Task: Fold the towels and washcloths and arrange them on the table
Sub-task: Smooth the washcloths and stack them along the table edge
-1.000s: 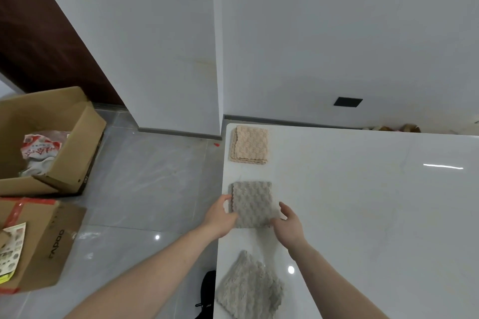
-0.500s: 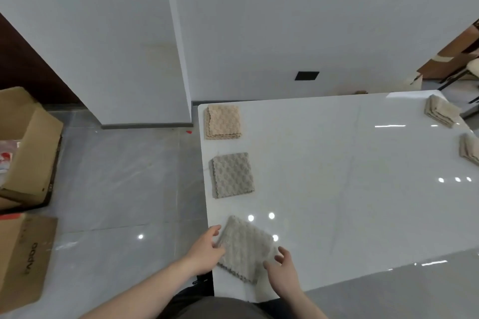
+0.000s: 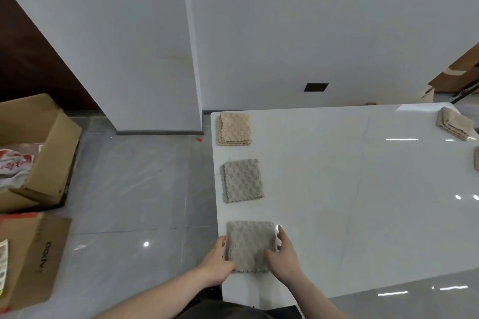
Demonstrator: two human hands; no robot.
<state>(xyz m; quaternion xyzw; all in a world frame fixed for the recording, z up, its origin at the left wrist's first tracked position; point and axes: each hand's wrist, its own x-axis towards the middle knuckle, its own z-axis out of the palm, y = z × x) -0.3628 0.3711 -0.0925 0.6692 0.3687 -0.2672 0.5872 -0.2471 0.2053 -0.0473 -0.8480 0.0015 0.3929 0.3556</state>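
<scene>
Both hands bracket the nearest grey washcloth (image 3: 250,245) on the white table (image 3: 363,189): the left hand (image 3: 219,259) touches its left edge, the right hand (image 3: 283,254) rests on its right edge, thumb on top (fingers fairly straight, not clenched). Beyond them lie another grey washcloth (image 3: 243,181), then a beige stack (image 3: 234,129).

Both forearms are bare and sleeveless, with dark clothing (image 3: 233,311) covering the lap below.
</scene>
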